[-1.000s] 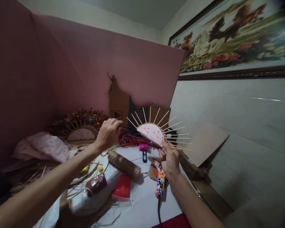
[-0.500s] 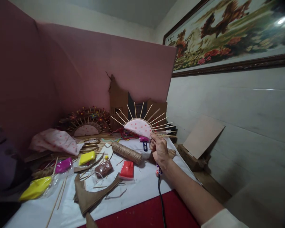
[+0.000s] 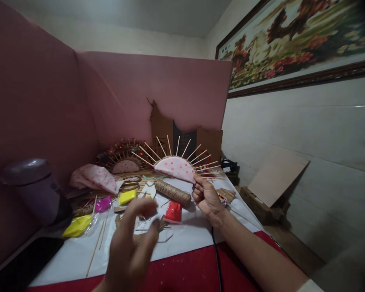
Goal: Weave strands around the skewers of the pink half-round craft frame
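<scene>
My right hand (image 3: 206, 197) is closed on the lower right edge of a half-round fan piece (image 3: 174, 166): pink dotted fabric with several thin wooden sticks radiating from its rim. It is held upright above the white table cover (image 3: 185, 239). My left hand (image 3: 133, 244) hovers low in the foreground near the table's front edge, fingers spread and slightly blurred, with nothing in it. A spool of brown twine (image 3: 173, 192) lies just below the fan piece, and a red clay packet (image 3: 173, 212) lies in front of it.
A finished beaded fan (image 3: 121, 156) leans on the pink backboard. Pink dotted cloth (image 3: 94, 178), yellow (image 3: 77, 226) and magenta (image 3: 102, 204) clay packets and loose sticks lie left. A purple bin (image 3: 35, 188) stands far left. A black cord (image 3: 216, 259) runs off the front edge. Cardboard (image 3: 276, 176) leans against the right wall.
My left hand, out of view half a second ago, has come back into view low in front, open. The fan piece stays in my right hand; the view has shifted slightly.
</scene>
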`<action>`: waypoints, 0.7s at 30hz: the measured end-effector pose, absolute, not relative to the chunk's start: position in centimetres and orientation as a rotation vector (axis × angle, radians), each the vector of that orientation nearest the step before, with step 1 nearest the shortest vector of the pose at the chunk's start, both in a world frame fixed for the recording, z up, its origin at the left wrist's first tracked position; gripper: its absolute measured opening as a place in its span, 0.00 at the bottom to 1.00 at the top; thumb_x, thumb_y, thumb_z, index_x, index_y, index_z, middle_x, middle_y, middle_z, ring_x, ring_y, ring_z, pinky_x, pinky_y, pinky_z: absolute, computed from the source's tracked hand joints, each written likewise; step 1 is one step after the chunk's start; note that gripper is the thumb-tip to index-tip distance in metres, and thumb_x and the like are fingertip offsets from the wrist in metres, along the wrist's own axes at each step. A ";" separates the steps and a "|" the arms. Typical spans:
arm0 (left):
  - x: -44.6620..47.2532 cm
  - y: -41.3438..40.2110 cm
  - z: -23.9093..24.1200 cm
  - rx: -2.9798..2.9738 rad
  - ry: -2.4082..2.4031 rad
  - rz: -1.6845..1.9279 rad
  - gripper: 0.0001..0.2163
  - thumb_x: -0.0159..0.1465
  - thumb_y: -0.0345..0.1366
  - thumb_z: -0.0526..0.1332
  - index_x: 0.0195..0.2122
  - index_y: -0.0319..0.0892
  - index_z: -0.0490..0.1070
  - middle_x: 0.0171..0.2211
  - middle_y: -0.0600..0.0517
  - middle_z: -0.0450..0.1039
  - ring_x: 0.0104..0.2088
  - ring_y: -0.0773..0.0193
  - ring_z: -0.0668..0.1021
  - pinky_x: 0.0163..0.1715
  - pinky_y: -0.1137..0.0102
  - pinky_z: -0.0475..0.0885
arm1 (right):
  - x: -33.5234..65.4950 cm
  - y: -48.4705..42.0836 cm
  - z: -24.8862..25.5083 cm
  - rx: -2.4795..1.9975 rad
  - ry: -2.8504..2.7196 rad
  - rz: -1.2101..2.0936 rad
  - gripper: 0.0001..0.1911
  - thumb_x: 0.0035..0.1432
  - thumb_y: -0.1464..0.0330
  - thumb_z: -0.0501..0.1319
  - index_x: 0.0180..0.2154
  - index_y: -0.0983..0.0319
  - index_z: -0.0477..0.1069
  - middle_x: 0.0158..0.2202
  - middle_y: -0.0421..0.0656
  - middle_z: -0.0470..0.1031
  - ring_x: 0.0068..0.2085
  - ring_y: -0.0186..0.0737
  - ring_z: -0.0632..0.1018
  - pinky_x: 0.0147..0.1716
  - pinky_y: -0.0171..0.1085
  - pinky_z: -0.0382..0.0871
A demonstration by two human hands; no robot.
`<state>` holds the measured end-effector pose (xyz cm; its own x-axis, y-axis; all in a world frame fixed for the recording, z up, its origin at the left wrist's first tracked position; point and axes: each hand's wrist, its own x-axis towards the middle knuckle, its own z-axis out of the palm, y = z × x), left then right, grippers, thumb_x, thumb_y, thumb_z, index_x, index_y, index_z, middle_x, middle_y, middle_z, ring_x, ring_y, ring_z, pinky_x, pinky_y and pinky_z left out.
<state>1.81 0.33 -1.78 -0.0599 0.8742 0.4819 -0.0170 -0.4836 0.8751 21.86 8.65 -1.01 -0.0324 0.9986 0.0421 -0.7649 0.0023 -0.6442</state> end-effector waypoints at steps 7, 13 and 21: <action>5.1 4.4 0.1 0.809 0.657 1.346 0.17 0.55 0.47 0.61 0.39 0.39 0.70 0.36 0.44 0.75 0.35 0.59 0.77 0.35 0.66 0.70 | 20.6 6.8 -1.4 -0.553 -0.649 1.597 0.24 0.39 0.68 0.69 0.20 0.60 0.51 0.11 0.24 0.44 0.14 0.21 0.43 0.11 0.24 0.38; 4.1 4.7 -1.9 0.772 0.703 1.422 0.07 0.56 0.35 0.63 0.32 0.37 0.71 0.30 0.45 0.77 0.30 0.60 0.79 0.32 0.68 0.72 | 20.3 6.5 -2.5 -0.600 -0.818 1.607 0.18 0.47 0.65 0.66 0.22 0.62 0.56 0.12 0.26 0.47 0.14 0.21 0.44 0.11 0.25 0.39; 4.1 4.4 -2.6 0.908 0.761 1.422 0.09 0.54 0.30 0.65 0.37 0.36 0.72 0.34 0.44 0.76 0.33 0.59 0.78 0.34 0.67 0.72 | 20.6 7.0 -3.4 -0.689 -0.786 1.670 0.21 0.47 0.64 0.66 0.21 0.61 0.53 0.13 0.26 0.43 0.15 0.21 0.43 0.12 0.25 0.38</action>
